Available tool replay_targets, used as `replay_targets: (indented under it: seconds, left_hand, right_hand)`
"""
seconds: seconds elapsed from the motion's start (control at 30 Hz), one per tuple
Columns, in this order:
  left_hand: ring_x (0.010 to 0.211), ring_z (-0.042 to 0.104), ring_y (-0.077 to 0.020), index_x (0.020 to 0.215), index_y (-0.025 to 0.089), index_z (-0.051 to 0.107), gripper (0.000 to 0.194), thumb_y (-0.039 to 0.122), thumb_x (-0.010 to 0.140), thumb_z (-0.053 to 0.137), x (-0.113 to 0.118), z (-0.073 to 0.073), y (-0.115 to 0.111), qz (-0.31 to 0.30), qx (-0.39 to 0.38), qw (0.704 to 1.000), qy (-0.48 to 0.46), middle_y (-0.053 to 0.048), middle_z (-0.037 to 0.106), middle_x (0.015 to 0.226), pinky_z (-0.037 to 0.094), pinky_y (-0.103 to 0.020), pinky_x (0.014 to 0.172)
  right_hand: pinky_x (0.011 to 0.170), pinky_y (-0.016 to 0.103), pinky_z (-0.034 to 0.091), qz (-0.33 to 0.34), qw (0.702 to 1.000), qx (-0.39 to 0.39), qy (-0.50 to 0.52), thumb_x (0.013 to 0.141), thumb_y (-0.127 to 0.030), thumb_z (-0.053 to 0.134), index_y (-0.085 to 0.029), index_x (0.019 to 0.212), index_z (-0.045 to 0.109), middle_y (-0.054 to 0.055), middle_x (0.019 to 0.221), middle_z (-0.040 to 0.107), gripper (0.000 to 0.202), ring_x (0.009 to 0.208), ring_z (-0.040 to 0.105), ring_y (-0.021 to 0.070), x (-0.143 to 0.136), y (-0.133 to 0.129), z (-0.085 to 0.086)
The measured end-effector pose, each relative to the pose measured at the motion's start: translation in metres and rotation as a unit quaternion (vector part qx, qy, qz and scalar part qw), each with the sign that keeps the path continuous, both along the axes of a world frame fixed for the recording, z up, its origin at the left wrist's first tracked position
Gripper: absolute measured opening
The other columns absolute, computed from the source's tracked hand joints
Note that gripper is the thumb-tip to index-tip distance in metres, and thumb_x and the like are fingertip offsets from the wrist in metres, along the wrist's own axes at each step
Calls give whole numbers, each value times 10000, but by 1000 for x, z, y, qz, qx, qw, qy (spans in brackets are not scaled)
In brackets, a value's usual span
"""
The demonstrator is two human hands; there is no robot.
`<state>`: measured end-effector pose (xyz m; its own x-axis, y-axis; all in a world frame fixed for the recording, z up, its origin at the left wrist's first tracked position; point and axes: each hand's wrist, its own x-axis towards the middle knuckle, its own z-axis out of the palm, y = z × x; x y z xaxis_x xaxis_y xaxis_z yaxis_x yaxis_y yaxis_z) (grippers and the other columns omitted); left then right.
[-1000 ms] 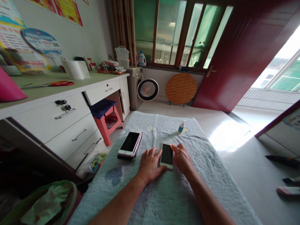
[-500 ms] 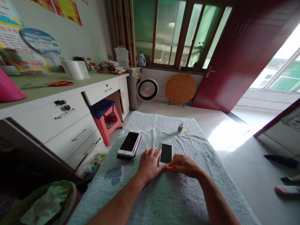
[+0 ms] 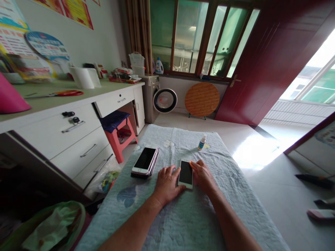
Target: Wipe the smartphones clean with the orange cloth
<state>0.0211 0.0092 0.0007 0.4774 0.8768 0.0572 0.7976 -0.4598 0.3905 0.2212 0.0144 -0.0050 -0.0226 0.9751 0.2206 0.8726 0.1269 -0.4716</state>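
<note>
A white smartphone point(image 3: 185, 174) with a dark screen lies face up on the light-blue quilted cover point(image 3: 209, 216). My left hand point(image 3: 167, 183) steadies it, fingers along its left edge and thumb at its bottom corner. Pinched in my right hand point(image 3: 204, 173) is a small orange cloth point(image 3: 192, 165), pressed against the upper right of the screen. Most of the cloth is hidden by the fingers. To the left lies a stack of phones point(image 3: 145, 160), a white one on top. Beyond the smartphone stands a small spray bottle point(image 3: 201, 143) with a white top.
A white desk with drawers point(image 3: 78, 139) runs along the left, with a red stool point(image 3: 119, 139) beneath it. At the lower left is a bin point(image 3: 81, 223) with crumpled paper. A washing machine point(image 3: 150, 94) with its door ajar and a round wooden tabletop point(image 3: 202, 99) stand behind.
My right hand has slid the orange cloth from the smartphone's bottom edge up to the upper right of its screen. My left hand stays in place.
</note>
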Motion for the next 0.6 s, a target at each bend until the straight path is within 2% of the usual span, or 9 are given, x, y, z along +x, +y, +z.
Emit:
replay_targets:
  seconds: [0.17,0.23,0.37,0.43,0.5,0.6]
  left_hand:
    - [1224,427,-334,1397,257,456,719,648,803,560,0,-3,0,1,6,1000,-5,-108,455,1405,310,-470,1054]
    - [1214,434,-336,1390,259,462,714,665,808,543,0,-4,0,2,10,1000,-13,-111,463,1396,315,-477,1047]
    - [1192,450,-341,1369,222,493,692,680,851,454,0,-4,0,2,12,1000,-21,-134,484,1372,333,-492,1027]
    - [1188,454,-345,1369,207,494,699,680,858,439,0,-3,0,1,13,1000,-19,-143,486,1371,335,-499,1025]
    - [1196,451,-350,1371,206,492,712,682,843,468,0,-2,0,-1,12,1000,-15,-143,481,1378,330,-501,1031]
    - [1218,438,-352,1384,209,480,733,668,815,534,0,-1,-1,-1,11,1000,-12,-133,474,1395,318,-493,1048]
  right_hand:
    - [718,249,360,40,998,18,-49,941,-230,426,-237,965,707,37,838,542,282,810,492,167,-13,-1,5]
    - [714,247,354,77,996,6,-47,949,-234,419,-235,934,717,32,819,532,298,786,485,157,-18,-7,12]
    - [709,223,364,186,982,-41,-8,888,-118,454,-220,882,717,23,832,520,283,746,489,125,-23,-21,27]
    - [715,215,373,210,976,-59,9,858,-93,470,-221,873,717,19,840,517,279,751,499,118,-21,-25,29]
    - [711,216,378,191,979,-60,19,860,-95,458,-222,881,720,20,834,514,291,748,504,119,-17,-24,26]
    - [699,229,384,103,994,-39,26,894,-146,423,-206,909,715,31,824,514,299,740,504,132,-10,-18,19]
